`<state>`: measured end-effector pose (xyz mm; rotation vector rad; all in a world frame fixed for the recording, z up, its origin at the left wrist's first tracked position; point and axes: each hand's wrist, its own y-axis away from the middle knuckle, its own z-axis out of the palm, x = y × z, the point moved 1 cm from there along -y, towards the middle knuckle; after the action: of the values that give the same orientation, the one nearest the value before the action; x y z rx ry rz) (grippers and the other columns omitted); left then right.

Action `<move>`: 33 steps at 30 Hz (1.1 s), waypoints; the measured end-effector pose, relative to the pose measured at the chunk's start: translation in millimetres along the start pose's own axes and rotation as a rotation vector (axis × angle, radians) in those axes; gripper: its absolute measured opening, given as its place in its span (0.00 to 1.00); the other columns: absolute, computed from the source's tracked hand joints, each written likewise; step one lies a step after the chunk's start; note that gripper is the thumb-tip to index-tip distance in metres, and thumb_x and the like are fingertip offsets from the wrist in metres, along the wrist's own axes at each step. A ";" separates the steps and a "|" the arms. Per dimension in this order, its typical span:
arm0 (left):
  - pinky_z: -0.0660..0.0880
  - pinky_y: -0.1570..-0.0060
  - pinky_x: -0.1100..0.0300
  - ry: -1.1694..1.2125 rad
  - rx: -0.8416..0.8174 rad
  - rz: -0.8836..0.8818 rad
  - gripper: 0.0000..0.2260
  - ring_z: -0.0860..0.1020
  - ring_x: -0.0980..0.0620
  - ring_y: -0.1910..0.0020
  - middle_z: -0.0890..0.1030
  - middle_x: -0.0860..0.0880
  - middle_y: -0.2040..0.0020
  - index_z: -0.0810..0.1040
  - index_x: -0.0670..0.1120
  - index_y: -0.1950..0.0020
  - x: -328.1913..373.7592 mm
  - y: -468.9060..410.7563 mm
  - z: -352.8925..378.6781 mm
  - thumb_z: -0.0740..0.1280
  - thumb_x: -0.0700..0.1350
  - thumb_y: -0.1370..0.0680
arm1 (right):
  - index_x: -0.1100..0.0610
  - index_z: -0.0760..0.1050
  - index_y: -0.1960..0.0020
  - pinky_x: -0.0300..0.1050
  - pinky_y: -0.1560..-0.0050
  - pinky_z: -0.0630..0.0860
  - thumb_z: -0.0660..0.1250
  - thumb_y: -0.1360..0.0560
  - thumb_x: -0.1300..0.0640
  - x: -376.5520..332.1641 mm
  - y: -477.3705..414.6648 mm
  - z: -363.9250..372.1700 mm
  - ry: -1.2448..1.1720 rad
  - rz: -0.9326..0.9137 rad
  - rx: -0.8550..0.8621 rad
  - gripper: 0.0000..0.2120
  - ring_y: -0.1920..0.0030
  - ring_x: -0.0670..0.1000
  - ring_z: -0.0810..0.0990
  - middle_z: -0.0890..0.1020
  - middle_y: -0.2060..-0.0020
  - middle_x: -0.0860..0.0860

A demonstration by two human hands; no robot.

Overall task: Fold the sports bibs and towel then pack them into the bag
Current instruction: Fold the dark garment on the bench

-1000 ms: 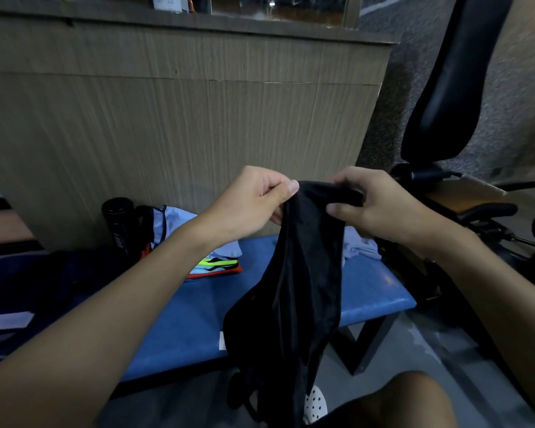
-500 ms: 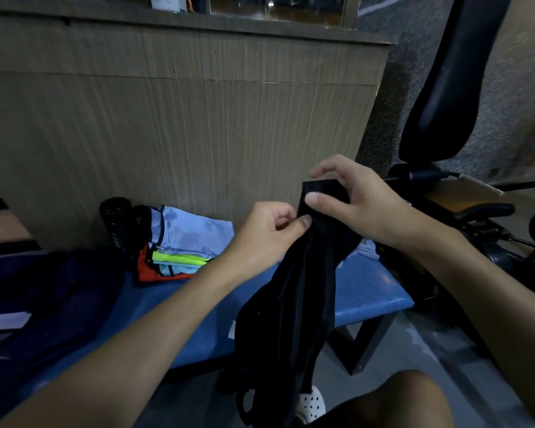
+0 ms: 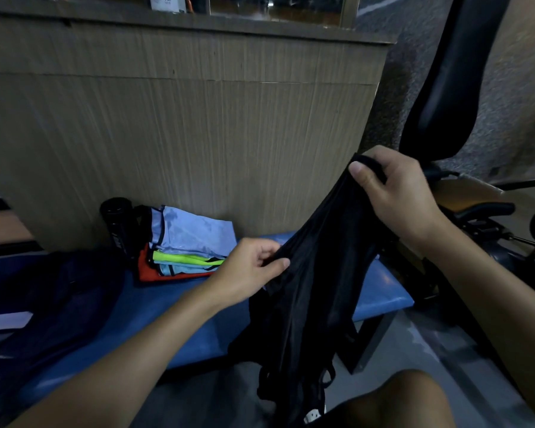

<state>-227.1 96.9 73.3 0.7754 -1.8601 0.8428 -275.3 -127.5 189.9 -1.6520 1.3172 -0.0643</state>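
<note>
The person is sitting in front of a blue bench [image 3: 167, 307] and holding a black fabric piece [image 3: 315, 288] up over the bench's right end. The right hand [image 3: 399, 196] is pinching its top edge, thumb pressing on the near side and fingers curling behind, well above the bench seat. The left hand [image 3: 250, 270] is gripping a bunched fold of the same fabric lower down, just above the seat, thumb and fingers closing on it. The fabric is hanging stretched between the two hands, and its lower part, with thin loops, is dangling past the bench's front edge toward the person's bare knee [image 3: 399, 403]. Whether it is a bib or the bag, I cannot tell.

On the back of the bench a stack of folded bibs [image 3: 195, 236] is lying, light blue on top, neon yellow and orange showing beneath. A black bottle [image 3: 118, 223] is standing just beside the stack, against the wooden panel [image 3: 198, 134] behind the bench. A dark navy item [image 3: 59, 288] is covering the bench's left end. A black chair [image 3: 445, 88] is standing past the bench's right end.
</note>
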 end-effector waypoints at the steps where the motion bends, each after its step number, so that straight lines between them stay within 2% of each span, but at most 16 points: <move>1: 0.76 0.54 0.53 -0.025 -0.006 -0.010 0.06 0.80 0.55 0.59 0.83 0.50 0.61 0.80 0.37 0.55 -5.0 2.3 -2.0 0.67 0.37 0.20 | 0.64 0.74 0.55 0.56 0.60 0.75 0.64 0.20 0.55 2.2 -0.3 -1.2 0.006 0.011 0.023 0.12 0.60 0.60 0.77 0.78 0.63 0.61; 4: 0.77 0.53 0.51 -0.098 0.012 -0.004 0.08 0.80 0.53 0.60 0.83 0.47 0.60 0.81 0.40 0.57 -14.3 7.1 -9.7 0.66 0.39 0.20 | 0.63 0.74 0.55 0.54 0.60 0.75 0.64 0.19 0.56 6.5 1.4 -3.0 0.044 0.020 0.054 0.11 0.60 0.58 0.78 0.79 0.63 0.60; 7: 0.76 0.49 0.47 -0.197 0.125 0.036 0.09 0.80 0.47 0.57 0.81 0.45 0.58 0.81 0.43 0.59 -16.6 6.3 -21.5 0.66 0.45 0.21 | 0.64 0.74 0.55 0.56 0.60 0.74 0.64 0.19 0.56 13.2 3.5 -3.3 0.060 0.057 0.067 0.11 0.61 0.59 0.77 0.78 0.64 0.61; 9: 0.79 0.46 0.51 -0.193 0.166 -0.005 0.09 0.83 0.52 0.54 0.85 0.51 0.56 0.83 0.51 0.55 -18.0 6.3 -30.1 0.66 0.40 0.20 | 0.63 0.74 0.56 0.55 0.61 0.74 0.64 0.19 0.56 16.6 4.8 -2.9 0.075 0.085 0.087 0.11 0.61 0.58 0.77 0.78 0.64 0.60; 11: 0.80 0.45 0.53 -0.233 0.168 -0.040 0.15 0.84 0.54 0.54 0.86 0.54 0.55 0.82 0.56 0.53 -20.5 8.3 -37.6 0.66 0.35 0.21 | 0.63 0.74 0.56 0.50 0.62 0.73 0.63 0.19 0.55 18.4 5.5 -3.4 0.091 0.108 0.109 0.12 0.63 0.57 0.76 0.78 0.65 0.60; 14: 0.80 0.47 0.47 -0.313 0.212 -0.070 0.13 0.84 0.50 0.56 0.86 0.53 0.57 0.83 0.54 0.53 -26.2 8.5 -48.5 0.67 0.36 0.22 | 0.62 0.73 0.56 0.40 0.69 0.67 0.63 0.19 0.55 17.8 6.3 -4.2 0.111 0.139 0.134 0.12 0.67 0.50 0.73 0.76 0.67 0.58; 16: 0.79 0.46 0.45 -0.322 0.239 -0.061 0.11 0.84 0.47 0.55 0.86 0.51 0.57 0.82 0.53 0.55 -20.6 6.4 -53.1 0.66 0.37 0.21 | 0.63 0.73 0.56 0.44 0.65 0.71 0.63 0.19 0.55 18.5 5.5 -1.5 0.094 0.132 0.109 0.12 0.66 0.52 0.74 0.77 0.65 0.60; 18: 0.78 0.45 0.44 -0.315 0.241 -0.025 0.09 0.84 0.47 0.54 0.85 0.48 0.57 0.82 0.49 0.54 -7.8 0.5 -54.5 0.65 0.38 0.20 | 0.64 0.73 0.56 0.53 0.59 0.75 0.65 0.20 0.55 18.8 4.5 3.1 0.065 0.104 0.000 0.12 0.62 0.57 0.78 0.78 0.63 0.61; 19: 0.78 0.45 0.45 -0.292 0.236 -0.006 0.08 0.84 0.49 0.55 0.85 0.47 0.57 0.82 0.47 0.53 1.3 -3.0 -54.0 0.65 0.38 0.19 | 0.64 0.74 0.57 0.54 0.56 0.76 0.66 0.21 0.56 16.3 5.2 7.0 0.031 0.095 -0.086 0.11 0.60 0.56 0.79 0.80 0.61 0.60; 22: 0.78 0.48 0.54 -0.214 0.213 0.050 0.08 0.81 0.57 0.59 0.85 0.48 0.58 0.82 0.45 0.56 32.7 -14.4 -48.2 0.65 0.37 0.20 | 0.57 0.77 0.56 0.38 0.43 0.72 0.68 0.23 0.61 -2.7 14.9 26.1 -0.169 0.091 -0.385 0.03 0.45 0.50 0.80 0.82 0.47 0.55; 24: 0.76 0.54 0.58 -0.166 0.200 0.081 0.08 0.80 0.58 0.62 0.84 0.50 0.61 0.80 0.47 0.57 53.5 -19.6 -42.1 0.67 0.38 0.20 | 0.62 0.78 0.57 0.35 0.42 0.71 0.67 0.23 0.63 -14.2 24.0 39.7 -0.321 0.108 -0.513 0.05 0.41 0.47 0.79 0.81 0.43 0.55; 26: 0.75 0.58 0.57 -0.089 0.181 0.084 0.05 0.79 0.54 0.64 0.84 0.46 0.63 0.79 0.46 0.56 67.8 -21.4 -38.5 0.68 0.39 0.20 | 0.69 0.77 0.58 0.39 0.51 0.74 0.67 0.22 0.63 -19.1 29.6 50.5 -0.411 0.125 -0.543 0.09 0.53 0.47 0.79 0.82 0.54 0.57; 28: 0.75 0.58 0.54 -0.037 0.170 0.083 0.02 0.79 0.49 0.63 0.84 0.41 0.61 0.78 0.43 0.54 73.5 -21.8 -39.3 0.68 0.40 0.21 | 0.70 0.73 0.60 0.44 0.63 0.69 0.67 0.22 0.60 -21.4 29.2 55.5 -0.404 0.141 -0.491 0.14 0.64 0.48 0.72 0.74 0.66 0.56; 30: 0.75 0.56 0.53 -0.003 0.143 0.073 0.02 0.79 0.48 0.62 0.83 0.40 0.61 0.77 0.44 0.51 70.3 -20.1 -42.1 0.68 0.38 0.21 | 0.68 0.73 0.61 0.45 0.65 0.67 0.68 0.22 0.59 -21.0 26.3 57.0 -0.384 0.155 -0.395 0.15 0.66 0.49 0.70 0.72 0.68 0.54; 33: 0.77 0.52 0.54 -0.041 0.085 0.039 0.09 0.80 0.52 0.60 0.82 0.47 0.60 0.75 0.46 0.49 55.4 -11.2 -45.4 0.70 0.34 0.23 | 0.61 0.73 0.63 0.46 0.64 0.68 0.68 0.22 0.59 -20.0 20.4 53.9 -0.407 0.198 -0.254 0.12 0.66 0.49 0.70 0.73 0.68 0.54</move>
<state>-217.3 118.3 141.9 0.8169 -1.8906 0.9421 -267.2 -76.2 157.8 -1.6243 1.1977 0.5499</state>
